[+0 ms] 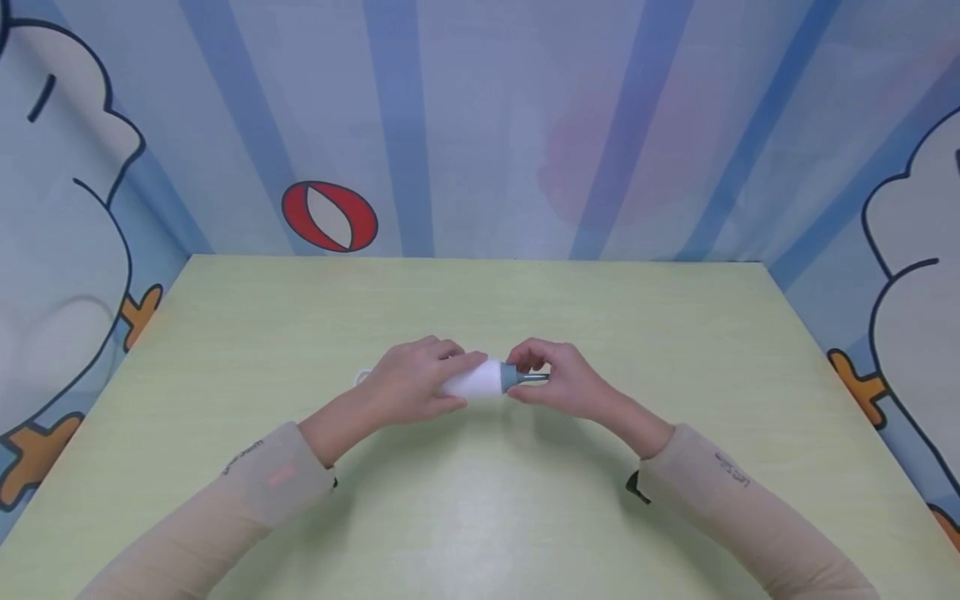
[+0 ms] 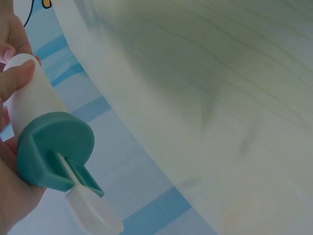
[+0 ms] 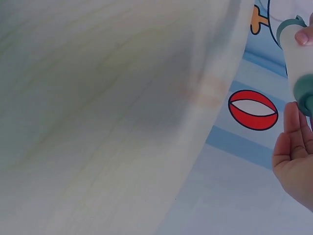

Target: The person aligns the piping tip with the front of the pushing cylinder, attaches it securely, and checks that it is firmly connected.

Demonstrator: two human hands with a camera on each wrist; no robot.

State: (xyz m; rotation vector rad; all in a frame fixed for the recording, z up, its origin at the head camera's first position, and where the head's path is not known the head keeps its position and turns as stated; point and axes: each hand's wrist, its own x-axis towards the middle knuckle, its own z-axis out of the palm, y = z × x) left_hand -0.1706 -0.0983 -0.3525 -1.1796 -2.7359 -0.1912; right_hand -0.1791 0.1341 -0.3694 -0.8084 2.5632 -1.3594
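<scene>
Nearest you, both sleeved forearms come in low over the pale green table (image 1: pixel 225 333) and meet at its middle. Your left hand (image 1: pixel 408 385) is curled round the white tube (image 1: pixel 474 380), fingers wrapped over its body. Your right hand (image 1: pixel 558 385) pinches the thin stem at the tube's teal cap (image 1: pixel 509 377). The tube lies roughly level, just above the tabletop or resting on it; the head view does not settle which.

The left wrist view shows the teal cap (image 2: pixel 54 149) seated on the white tube (image 2: pixel 32 95), with a clear paddle-like tip (image 2: pixel 90 213) sticking out of it. So the cap looks to be on, and the work at the cap end seems in its early or middle part. Whether it is being turned, pulled or pressed cannot be told.

Room is generous: the table runs well clear of your hands on every side, with the front edge close under your elbows. Beyond, the far edge meets the striped blue backdrop (image 1: pixel 480 125), where a red and white ball (image 1: pixel 330 217) is printed.
</scene>
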